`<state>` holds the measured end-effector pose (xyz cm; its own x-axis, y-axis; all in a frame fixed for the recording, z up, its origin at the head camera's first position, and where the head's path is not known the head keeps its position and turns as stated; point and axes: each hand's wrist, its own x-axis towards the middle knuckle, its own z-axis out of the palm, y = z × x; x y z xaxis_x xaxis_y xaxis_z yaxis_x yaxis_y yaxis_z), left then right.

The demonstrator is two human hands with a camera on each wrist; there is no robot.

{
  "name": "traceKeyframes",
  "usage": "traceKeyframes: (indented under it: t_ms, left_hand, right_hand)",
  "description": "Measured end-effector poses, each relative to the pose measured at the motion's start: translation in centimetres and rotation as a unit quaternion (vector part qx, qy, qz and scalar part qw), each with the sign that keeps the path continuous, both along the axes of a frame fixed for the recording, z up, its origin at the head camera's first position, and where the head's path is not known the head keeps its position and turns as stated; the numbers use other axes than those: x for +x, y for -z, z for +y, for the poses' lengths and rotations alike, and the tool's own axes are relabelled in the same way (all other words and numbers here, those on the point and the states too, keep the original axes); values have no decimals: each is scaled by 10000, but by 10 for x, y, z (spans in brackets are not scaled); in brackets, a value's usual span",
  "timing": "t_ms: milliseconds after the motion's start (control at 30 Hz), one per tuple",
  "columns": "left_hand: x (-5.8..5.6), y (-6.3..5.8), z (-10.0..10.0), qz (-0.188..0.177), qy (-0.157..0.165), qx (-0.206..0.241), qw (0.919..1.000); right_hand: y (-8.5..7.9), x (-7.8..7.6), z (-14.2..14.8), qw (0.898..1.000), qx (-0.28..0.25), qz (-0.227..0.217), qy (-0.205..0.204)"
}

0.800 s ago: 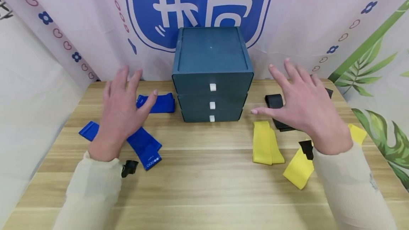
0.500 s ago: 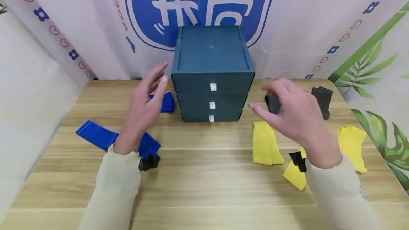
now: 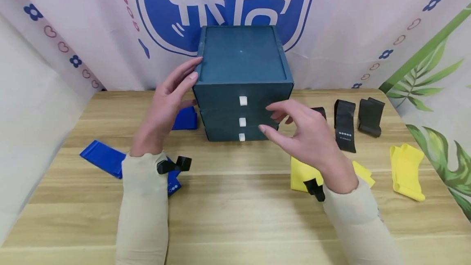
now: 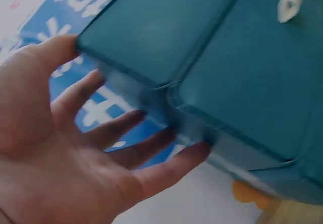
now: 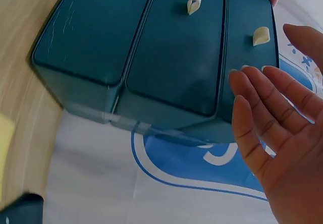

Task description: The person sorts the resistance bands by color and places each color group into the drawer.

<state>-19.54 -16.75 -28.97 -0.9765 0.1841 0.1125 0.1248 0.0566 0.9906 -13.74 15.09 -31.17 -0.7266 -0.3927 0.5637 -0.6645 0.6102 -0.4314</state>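
Note:
A dark teal three-drawer cabinet (image 3: 243,54) stands at the back middle of the table, its drawers pushed in. White knobs sit on the top drawer (image 3: 254,93), the middle drawer (image 3: 257,120) and the bottom drawer (image 3: 224,133). My left hand (image 3: 160,113) is at the cabinet's left side; in the left wrist view, its spread fingers (image 4: 171,166) touch that side and the thumb meets the front edge. My right hand (image 3: 307,134) hovers before the drawers' right part with loosely bent fingers (image 5: 257,103), holding nothing; whether a fingertip touches the front, I cannot tell.
Blue flat bands (image 3: 103,158) lie on the wooden table (image 3: 235,216) at left, one (image 3: 185,118) beside the cabinet. Black bands (image 3: 345,126) and yellow bands (image 3: 406,171) lie at right, some partly behind my right arm. A printed cloth (image 3: 324,52) hangs behind.
Both hands have moved inward to the cabinet. My left hand has reached its left side, and my right hand has come in front of the drawers, its fingers less spread.

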Motion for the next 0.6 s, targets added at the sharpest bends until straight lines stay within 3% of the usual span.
traceKeyframes:
  t_ms: [300, 600]
  left_hand:
    - [-3, -3, -24, -161, 432, 323, 9984]
    - [-4, -1, -21, -144, 657, -3, 9977]
  right_hand:
    - [2, -9, -24, 9974, -478, -486, -238]
    - [7, -18, -42, 9905, -1109, -670, -462]
